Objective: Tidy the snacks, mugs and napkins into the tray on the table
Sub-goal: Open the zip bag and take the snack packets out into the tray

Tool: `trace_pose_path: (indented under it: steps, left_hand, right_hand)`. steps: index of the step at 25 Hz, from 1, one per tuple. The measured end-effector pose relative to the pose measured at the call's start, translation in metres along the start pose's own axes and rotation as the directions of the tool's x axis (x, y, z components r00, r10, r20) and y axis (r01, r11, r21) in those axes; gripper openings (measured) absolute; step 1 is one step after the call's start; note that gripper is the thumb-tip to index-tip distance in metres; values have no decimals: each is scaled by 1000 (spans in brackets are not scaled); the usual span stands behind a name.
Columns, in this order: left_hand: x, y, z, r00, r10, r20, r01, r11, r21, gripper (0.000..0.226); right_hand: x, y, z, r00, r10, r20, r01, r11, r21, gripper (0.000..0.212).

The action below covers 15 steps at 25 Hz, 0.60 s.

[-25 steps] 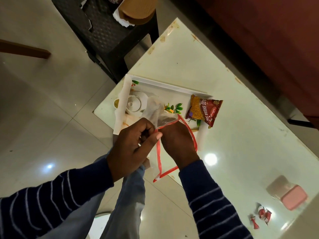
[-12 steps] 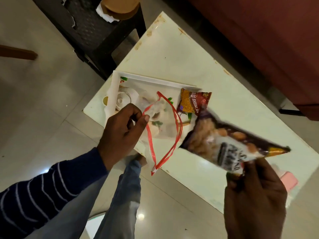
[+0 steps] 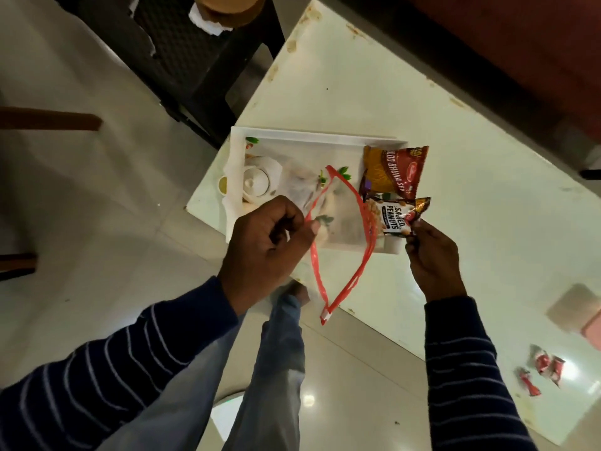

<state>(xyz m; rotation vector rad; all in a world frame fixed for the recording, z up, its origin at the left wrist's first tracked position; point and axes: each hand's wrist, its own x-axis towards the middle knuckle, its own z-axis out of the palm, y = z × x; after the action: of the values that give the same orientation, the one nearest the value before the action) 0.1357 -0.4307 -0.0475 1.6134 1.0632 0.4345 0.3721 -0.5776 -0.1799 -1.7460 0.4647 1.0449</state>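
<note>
Left hand (image 3: 270,245) pinched the red-zip clear bag (image 3: 341,229) open at frame centre, over the white tray (image 3: 312,139) on the counter (image 3: 455,190). Right hand (image 3: 432,255) gripped the salted peanuts packet (image 3: 390,216) at the bag's mouth, just below the sev packet (image 3: 393,169) in the tray's right end.
</note>
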Motion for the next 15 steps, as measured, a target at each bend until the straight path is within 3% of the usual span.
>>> trace_pose_path:
  steps: [4,5,7,8,10,12,13,15]
  left_hand:
    - [0,1,1,1000,17,3,-17,1000,18,20]
    - [0,0,1,1000,15,2,-15,1000,24,20]
    - [-1,0,2,1000,16,0,-16,999,32,19]
    - [-2,0,3,1000,17,-4,-17,999,36,18]
    - [-5,-1,7,1000,9,-6,-9,999,36,21]
    - [-8,-3,12,1000,3,-3,-3,999,37,27]
    - [-11,-4,15,1000,7,-5,-7,999,37,28]
    - [-15,-3,21,1000,24,-9,-24,999,33,28]
  right_hand:
    - [17,12,3,996,18,-82,-28,993,-113,15]
    - [10,9,2,987,-44,-154,8,973,-229,21]
    - [-23,-10,-2,903,-322,-283,174,879,-444,23]
    - [-49,-23,-5,860,-435,-266,298,852,-430,19]
    - [-110,-45,-7,858,-513,-31,499,846,-189,18]
    - [-162,-51,6,842,-481,246,504,863,-39,22]
    - [-177,-48,16,830,-443,339,487,872,-53,25]
    - [-182,-35,46,838,-332,433,463,852,-242,31]
